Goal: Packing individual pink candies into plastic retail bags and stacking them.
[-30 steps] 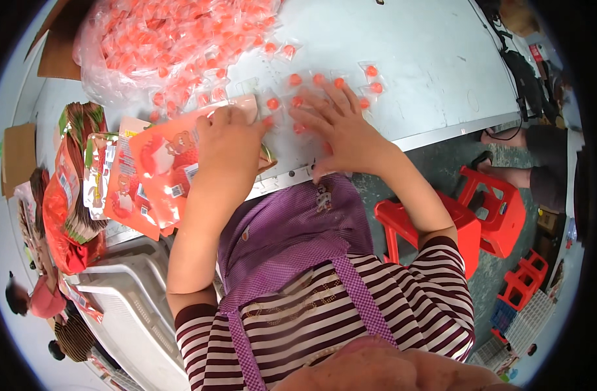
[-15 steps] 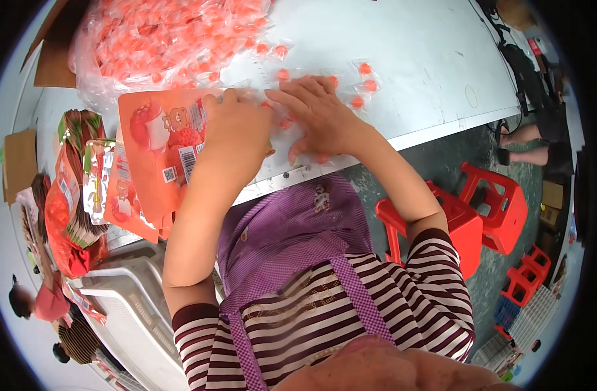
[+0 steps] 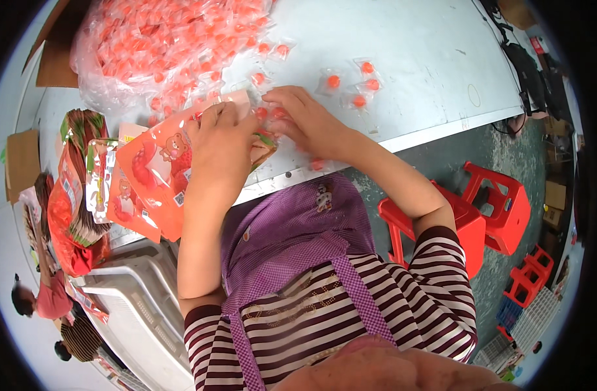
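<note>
Work table [image 3: 435, 58]: pale, it spreads from 11 to 2 o'clock of the view, with its near edge just beyond the purple apron [image 3: 298, 218].
Wrapped-sweets heap [image 3: 174, 49]: at 11 o'clock, many red pieces in clear wrappers, lying on the table with clear plastic film about them.
Red stools [image 3: 508, 225]: on the floor, near 3 o'clock.
Red pouch [image 3: 153, 171]: between 9 and 10 o'clock, tilted, overlapping another pouch [image 3: 123, 203] on its 8 o'clock side.
Left hand [image 3: 219, 151]: at 10 o'clock, it holds the red pouch; fingers are bent and close together on its front, thumb mostly hidden.
Right hand [image 3: 311, 127]: near 12 o'clock, fingers bent toward the left hand, with blurred sweets [image 3: 279, 113] beside them; I cannot tell if they pinch any.
Loose sweets [image 3: 359, 101]: four wrapped pieces at 1 o'clock, apart from the right hand.
</note>
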`<action>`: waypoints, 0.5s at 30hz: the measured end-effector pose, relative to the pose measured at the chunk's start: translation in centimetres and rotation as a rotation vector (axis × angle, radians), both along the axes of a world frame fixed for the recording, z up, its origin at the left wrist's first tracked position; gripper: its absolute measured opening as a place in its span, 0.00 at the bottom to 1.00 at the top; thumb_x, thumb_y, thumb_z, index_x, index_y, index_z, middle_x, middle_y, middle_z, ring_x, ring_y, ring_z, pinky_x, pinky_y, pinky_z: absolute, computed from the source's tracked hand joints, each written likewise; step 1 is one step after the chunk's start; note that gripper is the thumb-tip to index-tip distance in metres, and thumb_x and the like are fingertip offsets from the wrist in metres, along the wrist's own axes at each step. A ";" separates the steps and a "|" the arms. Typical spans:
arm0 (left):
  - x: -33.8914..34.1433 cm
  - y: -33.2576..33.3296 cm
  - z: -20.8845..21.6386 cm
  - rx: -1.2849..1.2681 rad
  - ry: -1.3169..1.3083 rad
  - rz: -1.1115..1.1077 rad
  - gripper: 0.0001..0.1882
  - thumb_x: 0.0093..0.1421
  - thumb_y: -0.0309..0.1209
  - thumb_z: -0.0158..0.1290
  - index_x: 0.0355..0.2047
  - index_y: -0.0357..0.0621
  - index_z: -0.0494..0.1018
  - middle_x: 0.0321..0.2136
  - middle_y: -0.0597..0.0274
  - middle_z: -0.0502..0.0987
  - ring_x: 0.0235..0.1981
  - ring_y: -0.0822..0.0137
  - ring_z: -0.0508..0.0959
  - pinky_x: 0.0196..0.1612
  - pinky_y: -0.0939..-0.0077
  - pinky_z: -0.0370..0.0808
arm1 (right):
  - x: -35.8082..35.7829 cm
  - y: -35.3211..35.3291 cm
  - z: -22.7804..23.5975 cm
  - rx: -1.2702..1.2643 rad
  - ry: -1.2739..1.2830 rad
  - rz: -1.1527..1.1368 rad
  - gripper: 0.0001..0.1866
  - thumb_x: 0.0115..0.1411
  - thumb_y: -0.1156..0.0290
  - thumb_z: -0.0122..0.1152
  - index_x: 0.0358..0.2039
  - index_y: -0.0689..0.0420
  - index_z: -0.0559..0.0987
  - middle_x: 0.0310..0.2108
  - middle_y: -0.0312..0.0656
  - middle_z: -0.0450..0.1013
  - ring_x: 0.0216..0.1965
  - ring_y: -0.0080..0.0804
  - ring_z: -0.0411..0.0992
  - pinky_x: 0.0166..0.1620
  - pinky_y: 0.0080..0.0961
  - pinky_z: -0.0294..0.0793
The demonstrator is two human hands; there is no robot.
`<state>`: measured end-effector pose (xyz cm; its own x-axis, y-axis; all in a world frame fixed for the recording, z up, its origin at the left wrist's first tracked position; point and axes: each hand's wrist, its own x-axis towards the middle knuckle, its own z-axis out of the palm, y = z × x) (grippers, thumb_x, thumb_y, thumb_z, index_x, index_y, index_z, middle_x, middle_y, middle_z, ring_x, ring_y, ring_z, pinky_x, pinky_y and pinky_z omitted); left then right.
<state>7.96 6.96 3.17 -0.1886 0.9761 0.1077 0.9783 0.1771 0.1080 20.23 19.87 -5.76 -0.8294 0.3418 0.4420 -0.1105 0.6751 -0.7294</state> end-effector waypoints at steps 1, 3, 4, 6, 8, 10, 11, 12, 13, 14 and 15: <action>-0.2 -0.1 -0.3 0.003 0.003 -0.002 0.11 0.48 0.31 0.55 0.34 0.46 0.74 0.38 0.52 0.72 0.48 0.51 0.68 0.48 0.55 0.60 | -0.2 0.0 0.3 -0.075 -0.062 0.020 0.25 0.53 0.73 0.58 0.52 0.57 0.64 0.50 0.48 0.62 0.52 0.47 0.61 0.52 0.34 0.65; -0.6 -0.2 -0.4 0.006 0.007 -0.002 0.11 0.48 0.30 0.55 0.34 0.47 0.74 0.39 0.51 0.73 0.49 0.51 0.68 0.48 0.55 0.60 | -0.7 0.0 0.5 -0.149 -0.124 0.042 0.24 0.55 0.71 0.57 0.52 0.57 0.64 0.50 0.49 0.61 0.52 0.47 0.61 0.52 0.34 0.65; -0.8 -0.2 -0.3 0.004 -0.048 -0.002 0.10 0.48 0.29 0.54 0.33 0.46 0.74 0.40 0.51 0.73 0.49 0.51 0.68 0.48 0.55 0.60 | -0.9 0.0 0.5 -0.119 -0.056 0.009 0.24 0.55 0.70 0.58 0.52 0.56 0.64 0.51 0.50 0.61 0.52 0.47 0.61 0.53 0.35 0.64; -1.4 -0.5 -0.4 0.001 -0.103 0.004 0.10 0.48 0.28 0.54 0.33 0.46 0.74 0.42 0.52 0.73 0.49 0.50 0.68 0.48 0.56 0.60 | -1.5 0.2 0.7 -0.091 0.012 -0.019 0.25 0.54 0.69 0.58 0.53 0.56 0.64 0.51 0.51 0.62 0.52 0.47 0.60 0.53 0.35 0.64; -2.1 -0.6 -1.1 0.053 -0.127 0.001 0.09 0.48 0.26 0.53 0.32 0.45 0.73 0.42 0.52 0.73 0.48 0.51 0.68 0.48 0.58 0.61 | -2.5 1.2 1.0 0.221 -0.057 -0.071 0.26 0.54 0.67 0.58 0.53 0.57 0.65 0.52 0.53 0.62 0.52 0.47 0.60 0.54 0.36 0.63; -2.1 -0.7 -1.0 0.028 -0.145 0.000 0.08 0.48 0.25 0.52 0.32 0.45 0.73 0.40 0.53 0.73 0.47 0.51 0.68 0.48 0.59 0.61 | -3.3 1.9 1.1 0.252 -0.120 -0.020 0.26 0.54 0.65 0.57 0.53 0.58 0.66 0.52 0.53 0.62 0.52 0.47 0.60 0.54 0.37 0.62; -2.1 -0.7 -0.9 0.004 -0.160 -0.003 0.08 0.48 0.25 0.52 0.31 0.45 0.73 0.39 0.53 0.73 0.47 0.52 0.69 0.47 0.60 0.61 | -3.6 2.1 1.1 0.284 -0.181 0.030 0.26 0.54 0.64 0.57 0.52 0.59 0.67 0.53 0.52 0.63 0.51 0.47 0.61 0.54 0.37 0.62; -2.1 -0.6 -0.9 0.006 -0.161 -0.002 0.08 0.48 0.25 0.52 0.31 0.45 0.73 0.39 0.53 0.73 0.47 0.52 0.69 0.47 0.60 0.61 | -4.0 2.3 1.0 0.286 -0.182 0.031 0.26 0.54 0.64 0.57 0.52 0.59 0.67 0.53 0.52 0.63 0.51 0.47 0.61 0.54 0.37 0.62; -2.0 -0.5 -0.9 0.012 -0.150 -0.009 0.08 0.48 0.25 0.51 0.31 0.45 0.73 0.38 0.54 0.73 0.46 0.52 0.69 0.47 0.60 0.61 | -4.3 2.5 0.7 0.326 -0.140 -0.005 0.24 0.52 0.62 0.57 0.49 0.60 0.69 0.48 0.50 0.65 0.48 0.45 0.62 0.51 0.38 0.63; -2.0 -0.7 -1.0 0.016 -0.140 -0.013 0.08 0.48 0.24 0.51 0.31 0.45 0.73 0.38 0.54 0.73 0.45 0.53 0.69 0.46 0.61 0.61 | -4.6 2.3 0.6 0.364 -0.098 -0.038 0.23 0.51 0.61 0.56 0.45 0.61 0.72 0.43 0.47 0.67 0.45 0.43 0.63 0.48 0.38 0.64; -2.1 -0.8 -0.9 0.016 -0.143 -0.008 0.08 0.48 0.24 0.51 0.31 0.45 0.73 0.38 0.54 0.73 0.45 0.53 0.69 0.46 0.61 0.61 | -4.6 2.3 0.8 0.365 -0.099 -0.033 0.23 0.51 0.61 0.56 0.45 0.61 0.72 0.43 0.47 0.67 0.45 0.43 0.63 0.48 0.38 0.64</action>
